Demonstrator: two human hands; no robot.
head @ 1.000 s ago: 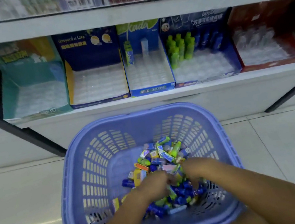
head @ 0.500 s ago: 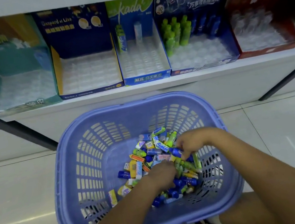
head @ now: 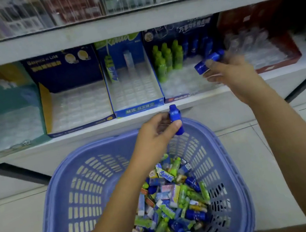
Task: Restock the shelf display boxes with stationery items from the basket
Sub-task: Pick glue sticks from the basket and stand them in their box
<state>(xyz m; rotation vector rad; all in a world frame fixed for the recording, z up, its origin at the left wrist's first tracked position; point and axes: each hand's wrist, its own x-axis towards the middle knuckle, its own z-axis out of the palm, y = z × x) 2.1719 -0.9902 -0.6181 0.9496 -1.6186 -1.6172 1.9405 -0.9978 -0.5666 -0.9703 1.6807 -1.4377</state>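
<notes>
Blurrily, right grip (head: 227, 72) clutching smeared blue bottle (head: 209, 61), left grip (head: 157, 133) pinching upright blue bottle (head: 175, 119) above basket (head: 51, 214)

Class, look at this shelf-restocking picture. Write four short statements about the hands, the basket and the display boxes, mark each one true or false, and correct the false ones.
1. The left hand holds a blue bottle-shaped item above the far rim of the purple basket. True.
2. The right hand holds nothing. False: it grips a blue item up at the shelf boxes.
3. The purple basket holds a heap of mixed items. True.
4. The green items stand in the yellow-sided box. False: they stand in the dark blue box; the yellow-sided box shows only its bare tray.
</notes>
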